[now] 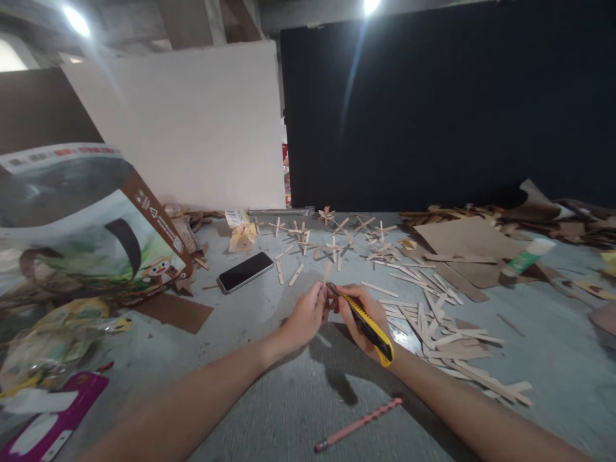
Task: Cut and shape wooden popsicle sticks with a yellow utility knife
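Observation:
My left hand [307, 313] is closed on a flat wooden stick [328, 273], which points up and away from me. Close against it on the right, my right hand [362, 314] grips a yellow and black utility knife [369, 328]. The knife's front end is at the stick's lower part; its blade is too small to make out. A pink pencil [359, 425] lies on the grey table in front of my hands. Many loose wooden sticks [428, 327] are spread to the right of my right hand, and small crossed stick pieces [334, 244] stand or lie beyond both hands.
A black phone [245, 272] lies left of the sticks. Further left are a large printed bag [156, 247], crumpled plastic [58, 340] and a purple case [62, 417]. Brown cardboard [466, 240] and a glue stick [528, 256] lie at the right. White and black panels rise behind.

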{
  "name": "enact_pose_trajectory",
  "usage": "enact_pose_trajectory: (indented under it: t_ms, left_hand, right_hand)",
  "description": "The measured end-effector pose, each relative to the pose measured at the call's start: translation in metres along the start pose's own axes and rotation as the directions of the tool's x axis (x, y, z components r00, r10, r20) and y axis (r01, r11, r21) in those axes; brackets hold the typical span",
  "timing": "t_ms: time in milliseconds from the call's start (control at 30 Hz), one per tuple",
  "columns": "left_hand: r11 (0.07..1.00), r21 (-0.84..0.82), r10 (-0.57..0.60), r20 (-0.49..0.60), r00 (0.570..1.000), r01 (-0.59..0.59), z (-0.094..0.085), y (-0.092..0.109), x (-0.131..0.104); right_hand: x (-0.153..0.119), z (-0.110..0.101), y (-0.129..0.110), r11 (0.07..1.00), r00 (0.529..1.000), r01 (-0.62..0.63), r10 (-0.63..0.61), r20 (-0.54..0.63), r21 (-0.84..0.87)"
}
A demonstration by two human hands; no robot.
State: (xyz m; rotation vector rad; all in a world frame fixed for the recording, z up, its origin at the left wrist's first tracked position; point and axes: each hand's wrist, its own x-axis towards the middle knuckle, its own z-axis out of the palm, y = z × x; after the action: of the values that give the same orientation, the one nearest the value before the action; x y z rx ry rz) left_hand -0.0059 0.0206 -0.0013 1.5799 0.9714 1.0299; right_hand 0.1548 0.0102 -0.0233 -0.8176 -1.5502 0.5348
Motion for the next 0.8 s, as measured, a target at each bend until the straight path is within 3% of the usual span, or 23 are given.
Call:
enact_pose_trajectory:
  t_ms: [233, 433, 633, 800]
  left_hand:
    - [0.997, 0.077, 0.021, -0.013, 1.0, -0.02, -0.001, 0.003, -0.002]
    - [0.994, 0.072, 0.081, 0.046, 0.996, -0.084, 0.0, 0.01, -0.005]
    - [0.97, 0.235, 0.067, 0.009, 0.998, -0.068, -0.003, 0.007, -0.006]
    - [0.946, 0.304, 0.118, 0.003, 0.993, -0.113, -0.003, 0.004, -0.006]
  right_hand:
    - [0.001, -0.001, -0.003, 0.999, 0.999, 0.029, -0.03, -0.019, -0.034]
    - [0.001, 0.0, -0.004, 1.0, 0.999, 0.025, -0.025, -0.032, -0.015]
    - [0.0, 0.001, -0.003, 1.0, 1.0, -0.016, 0.016, -0.02, 0.007]
    - [-0.002, 0.003, -0.006, 0.997, 0.999, -0.023, 0.02, -0.038, -0.076]
